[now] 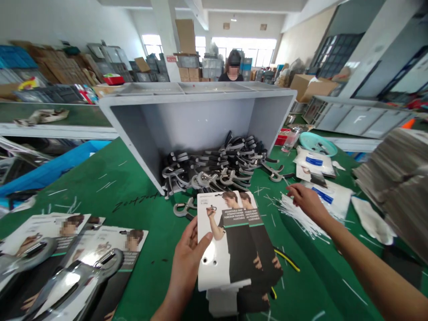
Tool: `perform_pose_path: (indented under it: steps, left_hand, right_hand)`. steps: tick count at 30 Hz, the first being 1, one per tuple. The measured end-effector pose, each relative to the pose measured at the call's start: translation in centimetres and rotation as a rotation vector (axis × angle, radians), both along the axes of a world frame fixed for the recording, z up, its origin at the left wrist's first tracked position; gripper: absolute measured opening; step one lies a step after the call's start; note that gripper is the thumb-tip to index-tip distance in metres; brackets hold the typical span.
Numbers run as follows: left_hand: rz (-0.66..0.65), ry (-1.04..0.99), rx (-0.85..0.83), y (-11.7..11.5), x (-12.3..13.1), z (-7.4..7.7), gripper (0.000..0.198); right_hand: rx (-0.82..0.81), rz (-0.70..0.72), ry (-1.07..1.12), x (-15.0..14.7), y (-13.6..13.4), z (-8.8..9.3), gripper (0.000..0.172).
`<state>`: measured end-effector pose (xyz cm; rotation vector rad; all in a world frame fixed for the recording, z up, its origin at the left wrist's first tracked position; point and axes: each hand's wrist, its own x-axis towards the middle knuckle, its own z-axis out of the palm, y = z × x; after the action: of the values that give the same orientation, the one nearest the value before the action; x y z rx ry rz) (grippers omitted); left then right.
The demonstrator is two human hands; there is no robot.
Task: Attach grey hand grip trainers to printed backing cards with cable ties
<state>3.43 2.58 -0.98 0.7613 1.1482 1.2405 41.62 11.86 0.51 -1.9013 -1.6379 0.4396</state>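
My left hand [189,256] grips a printed packaging card [214,249] for an adjustable grip strengthener, thumb on its front. More such cards [261,249] lie stacked behind and beneath it. Over a loose pile of thin white cable ties [301,216], my right hand [309,203] pinches with its fingertips, where a thin white strip shows. A grey hand grip strengthener [183,208] lies just beyond the card. Many others [214,178] spill out of a grey plastic crate [197,118] tipped on its side. Yellow-and-black handles [287,258] stick out beside the card stack.
At the left, grip strengtheners [80,276] lie on cards. White packets with blue labels [323,196], a white glove [372,220], a teal plate [317,143] and a stack of grey sheets [397,178] occupy the right. A person [232,67] is beyond the crate.
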Motion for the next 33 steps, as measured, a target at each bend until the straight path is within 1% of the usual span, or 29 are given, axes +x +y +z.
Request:
perform_pose_path:
  steps: [2,4,5,6,7,8,9,11,13,14,16,17,20,23,26,28,30,33]
  left_hand:
    - [0.019,-0.067,-0.016,-0.2,-0.6,1.0,0.060]
    - [0.030,-0.087,-0.030,-0.5,-1.4,1.6,0.059]
    - [0.033,-0.091,-0.034,-0.6,-1.8,1.8,0.059]
    - [0.035,-0.095,-0.033,-0.6,-2.2,1.8,0.058]
    - [0.034,-0.097,-0.029,-0.7,-2.6,1.8,0.057]
    - [0.031,-0.097,-0.021,-0.7,-2.8,1.7,0.056]
    - [0.032,-0.096,-0.008,-0.7,-3.0,1.6,0.055]
    - [0.033,-0.097,0.017,-0.7,-3.3,1.1,0.052]
    - [0.031,-0.105,0.020,-0.8,-3.4,0.6,0.052]
    - [0.035,-0.110,0.015,-0.8,-3.4,0.4,0.053]
    - [0.053,-0.115,-0.014,-0.9,-3.5,0.0,0.055]
    - [0.075,-0.111,-0.028,-0.9,-3.6,-0.1,0.053]
    - [0.147,-0.105,-0.032,-0.5,-3.7,-0.7,0.036]
    - [0.145,-0.186,-0.068,-0.1,-3.4,-2.0,0.033]
    - [0.099,-0.260,-0.154,-0.4,-2.5,-3.7,0.046]
    - [0.076,-0.283,-0.186,-0.9,-2.1,-4.4,0.052]
    - [0.063,-0.301,-0.175,-1.3,-1.8,-4.7,0.050]
    - [0.059,-0.303,-0.144,-1.5,-1.8,-4.3,0.046]
  right_hand:
    - [0.068,-0.002,0.023,-1.2,-0.3,1.9,0.022]
    - [0.170,0.009,0.140,-3.6,-0.7,4.1,0.026]
    - [0.210,0.042,0.240,-5.3,-1.1,5.2,0.026]
    - [0.254,0.104,0.433,-7.2,-1.5,6.2,0.022]
    - [0.258,0.191,0.612,-9.4,-2.1,7.0,0.018]
    - [0.234,0.275,0.729,-11.8,-2.7,7.6,0.016]
    - [0.219,0.349,0.798,-14.1,-3.4,7.9,0.015]
    - [0.125,0.440,0.799,-18.2,-4.8,7.5,0.013]
    - [0.053,0.527,0.721,-21.1,-5.6,6.2,0.014]
    - [0.031,0.564,0.679,-21.9,-5.9,5.4,0.016]
    - [0.029,0.613,0.610,-22.7,-6.0,3.8,0.018]
    - [0.044,0.621,0.584,-22.7,-6.0,3.2,0.019]
    - [0.084,0.645,0.517,-22.3,-5.8,2.2,0.017]
    - [0.096,0.654,0.522,-22.1,-6.0,2.2,0.019]
    - [0.116,0.630,0.535,-22.1,-6.3,2.4,0.022]
    - [0.121,0.617,0.528,-22.1,-6.4,2.5,0.023]
    - [0.116,0.621,0.511,-22.1,-6.4,2.5,0.022]
    - [0.105,0.656,0.473,-22.1,-6.3,2.4,0.020]
